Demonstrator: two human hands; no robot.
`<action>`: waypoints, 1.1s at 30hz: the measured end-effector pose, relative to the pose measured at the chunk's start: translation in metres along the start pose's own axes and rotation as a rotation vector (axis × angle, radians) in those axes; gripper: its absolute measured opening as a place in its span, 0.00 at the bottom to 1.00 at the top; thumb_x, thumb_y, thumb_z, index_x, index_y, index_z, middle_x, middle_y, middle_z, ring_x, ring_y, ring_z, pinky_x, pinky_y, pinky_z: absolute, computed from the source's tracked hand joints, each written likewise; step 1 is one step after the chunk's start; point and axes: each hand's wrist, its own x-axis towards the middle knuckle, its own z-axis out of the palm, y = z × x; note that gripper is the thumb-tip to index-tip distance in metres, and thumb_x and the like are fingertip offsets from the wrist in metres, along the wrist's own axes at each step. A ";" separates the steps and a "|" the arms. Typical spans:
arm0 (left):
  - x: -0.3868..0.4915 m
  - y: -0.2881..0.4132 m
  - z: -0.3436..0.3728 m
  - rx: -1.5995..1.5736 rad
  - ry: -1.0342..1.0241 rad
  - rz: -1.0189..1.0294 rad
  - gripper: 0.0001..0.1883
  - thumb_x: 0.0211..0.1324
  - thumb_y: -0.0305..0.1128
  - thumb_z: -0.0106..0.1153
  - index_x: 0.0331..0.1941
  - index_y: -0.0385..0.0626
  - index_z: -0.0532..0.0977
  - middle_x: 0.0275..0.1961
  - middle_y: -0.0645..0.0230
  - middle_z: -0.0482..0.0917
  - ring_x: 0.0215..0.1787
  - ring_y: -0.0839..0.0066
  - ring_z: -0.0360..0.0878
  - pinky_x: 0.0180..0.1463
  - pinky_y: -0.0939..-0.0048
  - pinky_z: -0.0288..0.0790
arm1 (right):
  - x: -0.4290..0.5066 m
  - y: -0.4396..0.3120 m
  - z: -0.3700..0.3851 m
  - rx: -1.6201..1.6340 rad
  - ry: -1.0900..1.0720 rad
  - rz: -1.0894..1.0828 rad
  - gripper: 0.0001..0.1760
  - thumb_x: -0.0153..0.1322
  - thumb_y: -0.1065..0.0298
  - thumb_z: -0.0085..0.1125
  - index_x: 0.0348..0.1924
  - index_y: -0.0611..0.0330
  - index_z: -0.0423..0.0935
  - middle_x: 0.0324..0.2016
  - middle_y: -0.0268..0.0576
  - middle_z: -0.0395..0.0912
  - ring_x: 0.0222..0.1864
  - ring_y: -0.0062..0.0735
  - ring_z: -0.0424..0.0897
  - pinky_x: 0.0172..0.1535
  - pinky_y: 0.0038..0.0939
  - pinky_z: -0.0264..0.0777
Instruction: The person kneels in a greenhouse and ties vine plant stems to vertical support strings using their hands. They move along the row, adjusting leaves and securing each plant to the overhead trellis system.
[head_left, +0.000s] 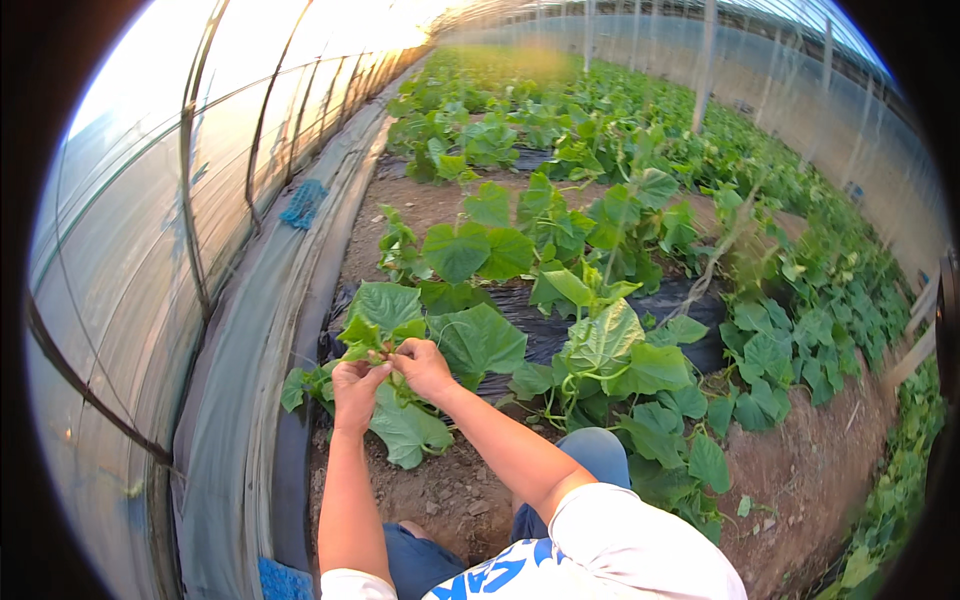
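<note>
Both of my hands meet at the upper stem of a leafy vine plant, which looks like cucumber. My left hand (358, 390) pinches a thin part of the vine between thumb and fingers. Close against it on the right, my right hand (424, 367) grips the same stem near the growing tip (364, 334). Broad green leaves surround them: one leaf (386, 306) rises just above, a large leaf (480, 341) spreads to the right, and a paler leaf (409, 427) hangs below. My fingers hide the exact spot they hold.
More vines (615, 360) grow to the right over black plastic mulch film (517, 307) and bare soil (480, 487). At the left stand the greenhouse's film wall (127, 262) and metal ribs (187, 165). Blue netting (304, 204) lies beside the row; a white post (705, 67) stands farther back.
</note>
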 end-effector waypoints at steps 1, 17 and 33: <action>0.000 -0.001 -0.001 -0.052 -0.010 -0.008 0.14 0.53 0.14 0.63 0.44 0.39 0.80 0.43 0.68 0.85 0.42 0.80 0.82 0.48 0.75 0.75 | -0.006 -0.004 -0.003 -0.059 0.038 0.006 0.17 0.67 0.56 0.64 0.33 0.64 0.83 0.31 0.53 0.84 0.36 0.50 0.84 0.42 0.43 0.75; 0.001 -0.001 0.021 0.271 0.146 -0.048 0.05 0.60 0.23 0.66 0.33 0.41 0.77 0.29 0.76 0.78 0.25 0.88 0.72 0.27 0.83 0.64 | -0.055 -0.022 -0.014 0.330 -0.110 0.055 0.12 0.59 0.76 0.63 0.36 0.65 0.78 0.24 0.42 0.80 0.28 0.36 0.82 0.35 0.41 0.76; 0.004 0.004 0.007 0.140 -0.116 -0.122 0.12 0.59 0.30 0.68 0.45 0.41 0.80 0.38 0.69 0.84 0.36 0.80 0.78 0.36 0.75 0.68 | -0.036 -0.062 -0.044 0.455 0.189 -0.267 0.06 0.62 0.81 0.64 0.31 0.70 0.76 0.24 0.45 0.82 0.26 0.23 0.82 0.30 0.28 0.75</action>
